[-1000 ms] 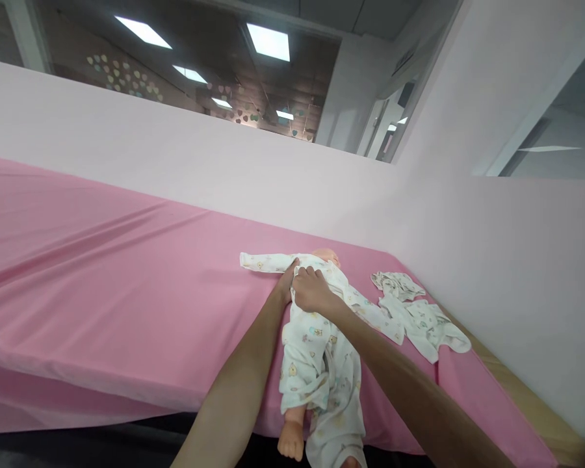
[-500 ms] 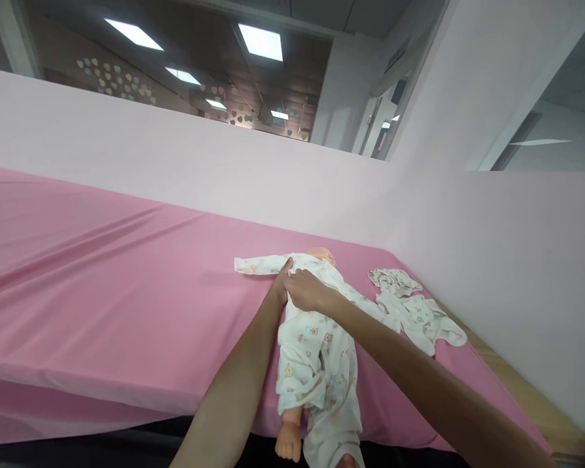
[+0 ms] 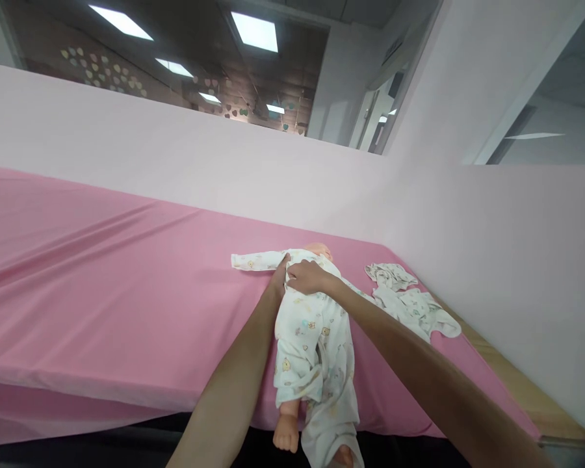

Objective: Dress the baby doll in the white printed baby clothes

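Observation:
A baby doll lies on its back on the pink sheet, its feet toward me and over the edge. It wears a white printed baby outfit, with one sleeve stretched out to the left. At the left side of the doll's chest, my left hand grips the edge of the outfit, thumb up. My right hand is closed on the same cloth just beside it, over the chest. The fingertips of both hands are partly hidden. The doll's head shows only a little beyond the collar.
Crumpled white printed baby clothes lie to the right of the doll. The pink sheet covers the long surface. A white wall with windows stands behind, and a wooden ledge runs along the right wall.
The view has shifted slightly. My right hand's fingers have spread a little flatter over the chest cloth, while my left hand stays at the doll's side.

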The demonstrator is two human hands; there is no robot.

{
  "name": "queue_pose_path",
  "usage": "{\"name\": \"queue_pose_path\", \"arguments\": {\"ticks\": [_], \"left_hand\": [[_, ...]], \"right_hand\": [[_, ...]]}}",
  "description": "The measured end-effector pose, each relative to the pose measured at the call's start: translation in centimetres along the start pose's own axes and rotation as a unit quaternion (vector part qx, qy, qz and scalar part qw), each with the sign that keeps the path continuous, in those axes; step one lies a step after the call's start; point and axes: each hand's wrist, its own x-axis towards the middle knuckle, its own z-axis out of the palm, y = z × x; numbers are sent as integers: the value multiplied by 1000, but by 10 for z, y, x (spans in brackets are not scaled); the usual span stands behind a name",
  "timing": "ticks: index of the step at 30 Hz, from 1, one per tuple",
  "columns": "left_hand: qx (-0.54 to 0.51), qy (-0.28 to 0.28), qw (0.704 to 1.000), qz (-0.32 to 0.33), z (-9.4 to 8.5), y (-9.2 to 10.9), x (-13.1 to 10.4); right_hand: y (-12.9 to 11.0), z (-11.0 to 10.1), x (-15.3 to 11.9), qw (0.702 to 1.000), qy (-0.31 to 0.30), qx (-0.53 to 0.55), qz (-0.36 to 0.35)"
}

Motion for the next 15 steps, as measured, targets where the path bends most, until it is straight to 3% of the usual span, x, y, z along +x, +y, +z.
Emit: {"name": "queue_pose_path", "arguments": {"ticks": [5, 8, 15], "left_hand": [[-34, -42, 997, 55, 2, 0, -2], [-36, -43, 997, 56, 2, -2, -4], [-6, -76, 997, 11, 2, -5, -7]], "right_hand": [[22, 8, 24, 993, 96, 20, 71], [28, 17, 31, 988, 127, 31, 83], [32, 37, 1, 973, 206, 47, 91]]}}
